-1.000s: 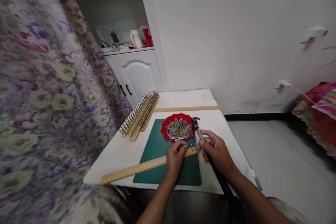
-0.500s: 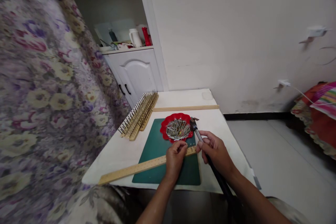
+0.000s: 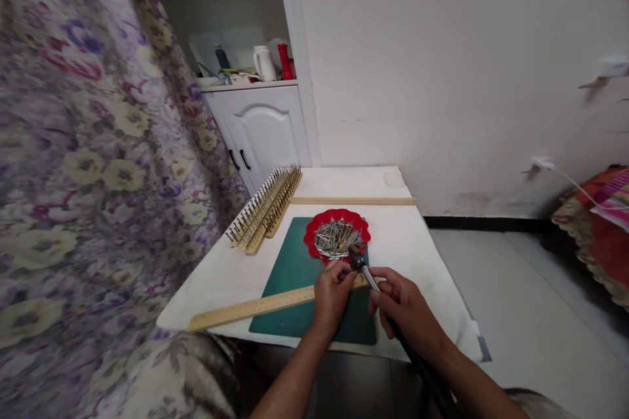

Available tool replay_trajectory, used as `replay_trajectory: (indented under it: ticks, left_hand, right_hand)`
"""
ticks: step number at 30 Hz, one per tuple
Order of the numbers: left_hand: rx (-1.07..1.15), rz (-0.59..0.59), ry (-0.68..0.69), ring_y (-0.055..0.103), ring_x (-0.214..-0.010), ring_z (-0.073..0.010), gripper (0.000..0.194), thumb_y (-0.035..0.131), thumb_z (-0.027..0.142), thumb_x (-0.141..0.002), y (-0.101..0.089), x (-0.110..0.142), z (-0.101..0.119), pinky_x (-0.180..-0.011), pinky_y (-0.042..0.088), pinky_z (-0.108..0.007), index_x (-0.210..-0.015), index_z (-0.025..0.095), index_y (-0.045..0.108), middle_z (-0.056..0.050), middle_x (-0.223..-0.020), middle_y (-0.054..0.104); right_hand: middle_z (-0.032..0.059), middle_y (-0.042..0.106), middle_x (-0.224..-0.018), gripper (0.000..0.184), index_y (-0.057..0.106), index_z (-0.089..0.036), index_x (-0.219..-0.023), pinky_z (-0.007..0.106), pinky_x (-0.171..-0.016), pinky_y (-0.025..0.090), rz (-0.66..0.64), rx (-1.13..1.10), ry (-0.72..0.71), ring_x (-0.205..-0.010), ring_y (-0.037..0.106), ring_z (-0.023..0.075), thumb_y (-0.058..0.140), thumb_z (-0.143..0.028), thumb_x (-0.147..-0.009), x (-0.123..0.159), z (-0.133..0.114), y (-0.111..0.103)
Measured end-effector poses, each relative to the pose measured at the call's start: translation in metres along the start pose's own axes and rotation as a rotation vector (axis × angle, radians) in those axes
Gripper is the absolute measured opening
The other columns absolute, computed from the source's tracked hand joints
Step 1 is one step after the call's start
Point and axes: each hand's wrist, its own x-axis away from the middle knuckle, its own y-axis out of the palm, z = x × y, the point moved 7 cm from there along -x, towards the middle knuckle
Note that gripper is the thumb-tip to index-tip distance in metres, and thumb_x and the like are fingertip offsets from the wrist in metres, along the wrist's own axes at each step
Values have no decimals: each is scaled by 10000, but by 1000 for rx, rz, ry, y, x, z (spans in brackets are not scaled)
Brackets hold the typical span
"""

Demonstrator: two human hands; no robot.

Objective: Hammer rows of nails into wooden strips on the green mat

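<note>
My right hand (image 3: 403, 304) is closed around a hammer (image 3: 369, 277) with a dark head, a shiny metal neck and a black handle. The hammer's head is low, just above the fingertips of my left hand (image 3: 333, 294). Those fingers are pinched at the right part of a pale wooden strip (image 3: 255, 306) with rows of small holes. A nail, mostly hidden by the fingers and the hammer head, is in the pinch. The strip lies slanted across a green cutting mat (image 3: 289, 268). Just beyond my left hand, a red scalloped bowl (image 3: 310, 239) holds many loose nails (image 3: 337, 236).
Wooden strips studded with upright nails (image 3: 268, 209) lie at the table's left side. Another wooden strip (image 3: 354, 201) crosses the white table (image 3: 413, 249) behind the bowl. A floral curtain (image 3: 98, 177) hangs at left, beside a white cabinet (image 3: 265, 131); a wall stands behind.
The hammer's head has come down from beside the bowl's right rim to my left fingertips. My left hand stays pinched at the strip. The view has shifted slightly.
</note>
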Motion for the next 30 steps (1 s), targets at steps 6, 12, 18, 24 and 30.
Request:
replay_trajectory:
  ticks: [6, 12, 18, 24, 30]
  left_hand:
    - [4, -4, -10, 484, -607, -109, 95, 565, 207, -756, 1, 1, -1, -571, 333, -206, -709, 165, 637, 18, -687, 567]
    - [4, -2, -22, 473, -595, -106, 101, 567, 215, -752, 2, 0, -5, -571, 326, -205, -693, 167, 634, 20, -665, 552]
    - [3, -13, -25, 480, -607, -111, 103, 568, 225, -755, 2, 0, -3, -575, 330, -207, -700, 171, 636, 14, -676, 557]
    - [10, -18, -40, 488, -606, -112, 87, 574, 212, -742, 1, 0, -3, -578, 344, -209, -692, 171, 634, 11, -681, 564]
    - [-12, -33, -22, 518, -630, -120, 90, 575, 209, -746, 1, 1, 0, -599, 365, -218, -741, 177, 660, -2, -730, 601]
  right_hand:
    - [-38, 607, -634, 346, 510, -168, -1136, 170, -320, 282, -8, 39, 16, -298, 416, 50, 547, -332, -833, 2, 5, 2]
    - [-39, 605, -644, 354, 505, -183, -1158, 174, -324, 290, -3, 34, 13, -301, 419, 53, 540, -343, -844, 6, 8, 0]
    - [-41, 592, -649, 346, 502, -189, -1170, 173, -330, 292, 14, 49, 8, -309, 422, 52, 533, -318, -851, 7, 9, -1]
    - [-33, 602, -653, 344, 503, -183, -1157, 182, -337, 282, 18, 46, 10, -308, 419, 54, 542, -327, -847, 5, 4, -4]
    - [-33, 609, -641, 345, 495, -166, -1136, 188, -351, 275, 85, 12, -58, -314, 421, 54, 562, -326, -837, 1, -12, -13]
